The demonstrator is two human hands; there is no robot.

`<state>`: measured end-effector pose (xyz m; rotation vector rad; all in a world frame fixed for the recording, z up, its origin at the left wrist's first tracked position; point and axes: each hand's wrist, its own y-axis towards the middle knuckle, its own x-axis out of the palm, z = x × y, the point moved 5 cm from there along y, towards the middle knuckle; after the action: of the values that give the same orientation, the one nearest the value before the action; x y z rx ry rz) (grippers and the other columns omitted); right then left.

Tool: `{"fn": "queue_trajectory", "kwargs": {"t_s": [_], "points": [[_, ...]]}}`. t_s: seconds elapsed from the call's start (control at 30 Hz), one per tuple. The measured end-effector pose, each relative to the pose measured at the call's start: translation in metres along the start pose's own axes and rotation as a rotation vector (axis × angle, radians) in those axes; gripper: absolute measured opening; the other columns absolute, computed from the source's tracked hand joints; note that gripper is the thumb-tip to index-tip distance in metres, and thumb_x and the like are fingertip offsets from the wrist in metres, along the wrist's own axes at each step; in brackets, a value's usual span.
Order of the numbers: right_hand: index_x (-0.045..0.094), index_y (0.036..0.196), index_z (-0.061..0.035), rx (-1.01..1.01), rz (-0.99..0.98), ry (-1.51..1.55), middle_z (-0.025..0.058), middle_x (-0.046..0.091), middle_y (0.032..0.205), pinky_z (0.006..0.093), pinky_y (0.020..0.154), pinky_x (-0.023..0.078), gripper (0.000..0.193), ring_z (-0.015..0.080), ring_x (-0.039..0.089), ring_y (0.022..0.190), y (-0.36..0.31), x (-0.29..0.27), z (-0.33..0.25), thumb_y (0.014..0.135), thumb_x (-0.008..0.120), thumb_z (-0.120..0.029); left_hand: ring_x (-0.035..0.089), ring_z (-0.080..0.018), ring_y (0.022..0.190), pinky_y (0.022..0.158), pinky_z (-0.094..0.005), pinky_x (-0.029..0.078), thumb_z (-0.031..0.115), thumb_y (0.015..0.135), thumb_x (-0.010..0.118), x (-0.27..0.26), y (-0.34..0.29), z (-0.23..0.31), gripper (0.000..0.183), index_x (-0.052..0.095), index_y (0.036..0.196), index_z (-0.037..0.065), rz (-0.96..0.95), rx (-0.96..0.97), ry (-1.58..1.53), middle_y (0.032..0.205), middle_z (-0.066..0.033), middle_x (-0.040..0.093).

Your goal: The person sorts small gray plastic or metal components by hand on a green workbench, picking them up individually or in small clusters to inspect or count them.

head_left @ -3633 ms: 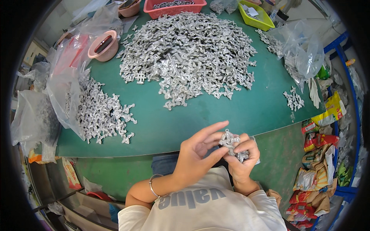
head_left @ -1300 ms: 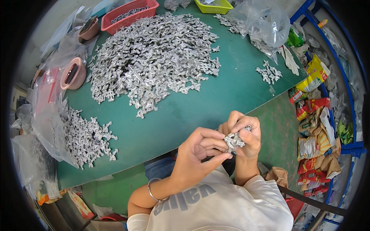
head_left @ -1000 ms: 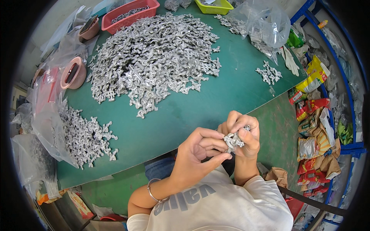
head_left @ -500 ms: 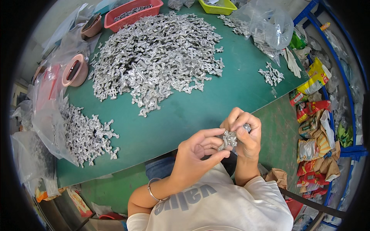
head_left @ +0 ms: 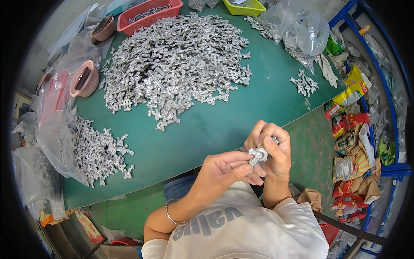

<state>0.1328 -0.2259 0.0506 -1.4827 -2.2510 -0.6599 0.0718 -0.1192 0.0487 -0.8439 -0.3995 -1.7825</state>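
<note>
My left hand (head_left: 230, 170) and my right hand (head_left: 272, 149) meet in front of my chest, just off the near table edge. Between them is a small silver metal casting (head_left: 258, 155) with a ring-like curve. The fingertips and thumb of my left hand pinch its lower left side. My right hand is curled round more of the silver parts, and one end shows by its thumb; how many it holds is hidden. A large heap of similar metal castings (head_left: 172, 64) covers the far middle of the green table (head_left: 207, 129).
A smaller pile of castings (head_left: 101, 151) spills from a clear plastic bag at the left. A few castings (head_left: 304, 83) lie near the right edge by a white glove (head_left: 327, 71). Red basket (head_left: 148, 17), yellow-green basket (head_left: 244, 7) and pink bowl (head_left: 85, 80) stand around. Blue shelving (head_left: 379, 73) is at right.
The casting between my hands has turned, so its ring-like curve now faces up. My left fingers have shifted lower and closed in on it. The piles look unchanged.
</note>
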Motion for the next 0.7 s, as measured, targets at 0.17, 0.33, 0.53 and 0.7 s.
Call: {"fn": "queue_trajectory", "kwargs": {"t_s": [0.17,0.33,0.53,0.7], "points": [[0.049,0.068,-0.0008,0.035,-0.008,0.056,0.0081,0.048,0.072,0.0235,0.055,0.039,0.020,0.0122,0.049,0.060,0.000,0.001,0.004,0.082,0.057,-0.014,0.062,-0.0267,0.074,0.069,-0.0341,0.052,0.010,0.087,0.050,-0.002,0.000,-0.003,0.026,0.052,0.110,-0.001,-0.015,-0.024,-0.045,0.087,-0.0219,0.059],[0.049,0.068,-0.0014,0.075,0.005,0.097,0.0080,0.048,0.072,0.0234,0.056,0.040,0.023,0.0122,0.049,0.061,0.000,0.002,0.007,0.084,0.055,-0.016,0.062,-0.0236,0.076,0.071,-0.0325,0.051,0.011,0.087,0.049,-0.001,-0.002,0.000,0.030,0.049,0.110,-0.007,-0.037,-0.056,-0.101,0.088,-0.0187,0.060],[0.044,0.069,-0.0027,0.060,-0.002,-0.028,0.0065,0.041,0.067,0.0280,0.048,0.036,0.029,0.0143,0.042,0.052,0.001,0.002,0.008,0.088,0.048,-0.024,0.061,-0.0222,0.078,0.072,-0.0320,0.051,0.012,0.088,0.048,-0.001,-0.003,0.001,0.032,0.047,0.111,-0.011,-0.043,-0.037,-0.131,0.090,-0.0176,0.060],[0.049,0.067,-0.0021,0.097,0.034,0.101,0.0079,0.048,0.072,0.0237,0.057,0.036,0.025,0.0119,0.045,0.063,-0.001,0.001,0.011,0.085,0.054,-0.018,0.061,-0.0222,0.077,0.071,-0.0319,0.051,0.015,0.089,0.047,0.000,-0.003,0.003,0.034,0.047,0.110,-0.011,-0.052,-0.013,-0.147,0.089,-0.0179,0.060]]}}
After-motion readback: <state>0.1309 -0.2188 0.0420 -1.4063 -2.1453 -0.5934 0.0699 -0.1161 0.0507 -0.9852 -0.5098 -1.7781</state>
